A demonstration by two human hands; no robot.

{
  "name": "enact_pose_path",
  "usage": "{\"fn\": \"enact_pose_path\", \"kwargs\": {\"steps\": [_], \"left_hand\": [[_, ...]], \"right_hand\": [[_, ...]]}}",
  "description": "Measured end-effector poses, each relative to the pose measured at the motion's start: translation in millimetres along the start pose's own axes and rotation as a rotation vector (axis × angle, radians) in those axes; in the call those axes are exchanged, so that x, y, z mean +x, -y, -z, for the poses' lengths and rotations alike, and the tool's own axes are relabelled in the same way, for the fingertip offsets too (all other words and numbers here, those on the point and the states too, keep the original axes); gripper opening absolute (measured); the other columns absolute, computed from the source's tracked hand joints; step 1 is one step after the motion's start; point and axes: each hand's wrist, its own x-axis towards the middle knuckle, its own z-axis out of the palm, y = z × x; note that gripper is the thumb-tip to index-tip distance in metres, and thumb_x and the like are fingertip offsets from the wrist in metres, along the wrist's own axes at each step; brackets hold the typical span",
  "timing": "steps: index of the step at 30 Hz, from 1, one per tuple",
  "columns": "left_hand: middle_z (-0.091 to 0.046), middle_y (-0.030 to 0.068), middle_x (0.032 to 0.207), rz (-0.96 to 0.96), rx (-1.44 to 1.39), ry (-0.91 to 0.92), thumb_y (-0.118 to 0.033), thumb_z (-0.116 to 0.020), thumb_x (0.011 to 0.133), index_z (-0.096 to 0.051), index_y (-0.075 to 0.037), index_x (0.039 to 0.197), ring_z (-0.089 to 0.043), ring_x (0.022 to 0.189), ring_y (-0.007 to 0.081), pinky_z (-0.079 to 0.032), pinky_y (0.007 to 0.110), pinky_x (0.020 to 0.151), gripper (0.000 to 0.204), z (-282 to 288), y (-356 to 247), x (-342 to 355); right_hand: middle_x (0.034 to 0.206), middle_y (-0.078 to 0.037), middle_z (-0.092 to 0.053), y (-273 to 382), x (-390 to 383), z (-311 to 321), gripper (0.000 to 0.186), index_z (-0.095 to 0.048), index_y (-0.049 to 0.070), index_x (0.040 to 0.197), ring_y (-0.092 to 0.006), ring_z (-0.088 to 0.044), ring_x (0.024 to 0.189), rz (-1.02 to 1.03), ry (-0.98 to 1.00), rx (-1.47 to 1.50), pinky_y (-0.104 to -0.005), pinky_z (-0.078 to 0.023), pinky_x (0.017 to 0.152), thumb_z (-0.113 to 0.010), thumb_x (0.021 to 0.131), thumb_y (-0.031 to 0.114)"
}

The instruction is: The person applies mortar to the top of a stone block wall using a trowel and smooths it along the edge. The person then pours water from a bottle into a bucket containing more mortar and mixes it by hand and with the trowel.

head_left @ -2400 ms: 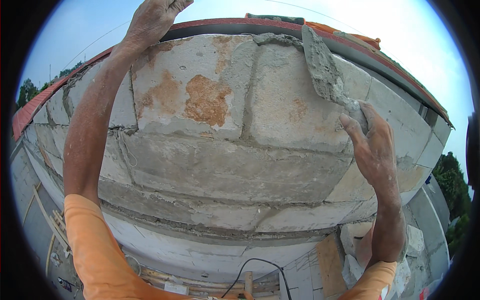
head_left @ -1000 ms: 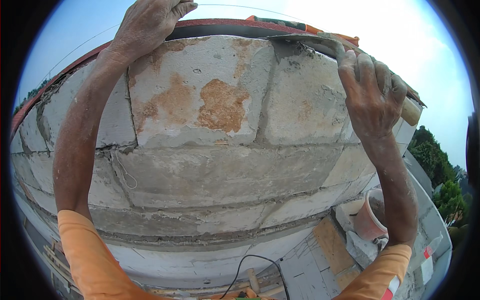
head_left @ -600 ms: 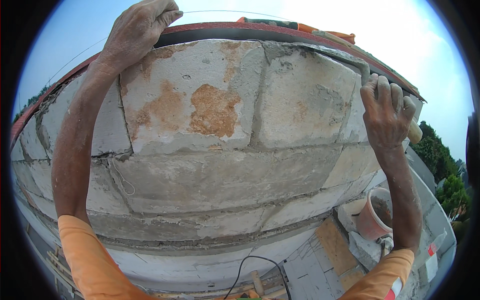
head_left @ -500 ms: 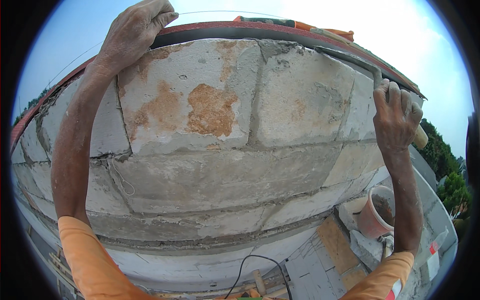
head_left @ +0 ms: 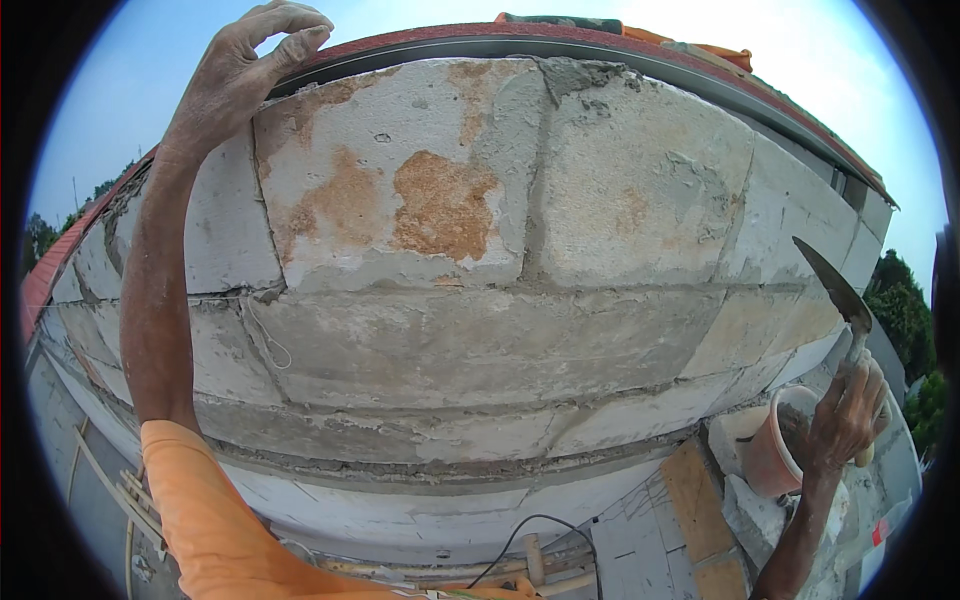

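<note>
My left hand is raised at the upper left, at the dark red roof edge above the block wall. Its fingers reach over the edge with the thumb apart, and I see nothing held in them. In my right hand, lower right, is a trowel, its pointed metal blade tilted up and away. Just left of that hand stands a pinkish bucket with grey mortar inside. The pale block wall has grey mortar joints and brown stains.
A thin white string hangs from a joint. Brown boards and broken block pieces lie below, left of the bucket. A dark cable loops near the bottom. An orange and green cloth-like item lies on the roof.
My right hand has come down from the top of the wall to beside the bucket, bringing the trowel. My left hand stays at the roof edge, its fingers now more stretched out.
</note>
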Motion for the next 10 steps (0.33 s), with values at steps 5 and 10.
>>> {"fn": "enact_pose_path", "kwargs": {"steps": [5, 10], "left_hand": [[-0.069, 0.0042, 0.119, 0.282, -0.066, -0.014, -0.034, -0.059, 0.098, -0.071, -0.016, 0.118, -0.062, 0.117, 0.0185, -0.048, 0.042, 0.107, 0.029, 37, 27, -18], [-0.07, 0.0045, 0.114, 0.234, -0.001, 0.004, -0.03, -0.06, 0.098, -0.073, -0.015, 0.116, -0.062, 0.112, 0.0176, -0.047, 0.042, 0.107, 0.026, 47, 2, -36]], "right_hand": [[0.112, -0.012, -0.065, -42, -43, -32, 0.033, -0.059, 0.005, 0.127, -0.0315, -0.061, 0.108, -0.159, 0.108, 0.019, -0.0445, -0.044, 0.093, -0.061, 0.097, 0.019], [0.118, -0.016, -0.063, -98, -70, -51, 0.04, -0.056, 0.005, 0.132, -0.0348, -0.06, 0.113, -0.212, 0.217, 0.032, -0.0468, -0.044, 0.096, -0.062, 0.095, 0.021]]}}
